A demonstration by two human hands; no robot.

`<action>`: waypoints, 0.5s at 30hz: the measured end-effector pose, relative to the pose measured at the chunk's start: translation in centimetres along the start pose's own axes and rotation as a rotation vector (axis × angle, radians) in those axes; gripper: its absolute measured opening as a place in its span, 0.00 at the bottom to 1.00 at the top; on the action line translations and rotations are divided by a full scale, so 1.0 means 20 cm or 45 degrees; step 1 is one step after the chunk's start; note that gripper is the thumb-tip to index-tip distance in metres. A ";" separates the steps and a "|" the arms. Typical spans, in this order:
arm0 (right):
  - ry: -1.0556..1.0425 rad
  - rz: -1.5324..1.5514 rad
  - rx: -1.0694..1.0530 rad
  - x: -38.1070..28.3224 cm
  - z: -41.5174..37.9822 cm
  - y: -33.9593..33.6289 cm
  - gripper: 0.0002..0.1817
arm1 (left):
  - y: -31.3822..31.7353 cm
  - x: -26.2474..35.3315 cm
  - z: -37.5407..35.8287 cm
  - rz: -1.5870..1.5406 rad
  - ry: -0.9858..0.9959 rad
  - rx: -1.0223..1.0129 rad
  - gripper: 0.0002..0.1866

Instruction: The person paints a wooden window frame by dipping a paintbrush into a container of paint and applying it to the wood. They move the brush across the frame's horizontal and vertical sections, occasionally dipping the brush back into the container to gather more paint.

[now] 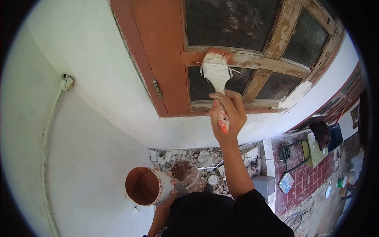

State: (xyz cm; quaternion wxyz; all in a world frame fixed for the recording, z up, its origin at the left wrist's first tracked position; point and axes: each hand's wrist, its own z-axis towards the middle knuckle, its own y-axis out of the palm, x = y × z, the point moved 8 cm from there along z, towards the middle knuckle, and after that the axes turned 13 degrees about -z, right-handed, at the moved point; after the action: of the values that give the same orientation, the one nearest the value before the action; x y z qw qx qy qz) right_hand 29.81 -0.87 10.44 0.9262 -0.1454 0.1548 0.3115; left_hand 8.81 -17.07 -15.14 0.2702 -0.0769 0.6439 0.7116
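A wide paintbrush (217, 73) caked in white paint is gripped by its handle in my right hand (229, 114). Its reddish-brown bristle tips press against a horizontal bar of the wooden window frame (252, 60). The bar is reddish-brown left of the brush and bare, worn wood to the right. Down at the lower left, my left hand (169, 197) holds a paint pot (160, 185), its fingers wrapped round the outside. The pot is tilted toward me, and reddish-brown paint coats its inside. Part of the left hand is hidden behind the pot.
White walls (102, 130) surround the window, with a conduit pipe (46, 146) at the left. Rubble (197, 162) covers the ground below. A chair (296, 154), a grey block (263, 185) and a green tub (341, 182) stand around the red tiled floor (304, 177) at the right.
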 end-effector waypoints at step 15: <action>-0.037 0.193 -0.400 -0.47 -0.05 0.40 0.16 | 0.29 0.51 0.17 0.016 -0.026 0.051 0.33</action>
State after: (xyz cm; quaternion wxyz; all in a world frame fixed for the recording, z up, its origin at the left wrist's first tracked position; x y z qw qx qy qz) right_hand 17.58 -0.08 11.72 0.8680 -0.2719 0.1014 0.4030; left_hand -1.82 -10.92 -14.23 0.2737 -0.0600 0.6558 0.7009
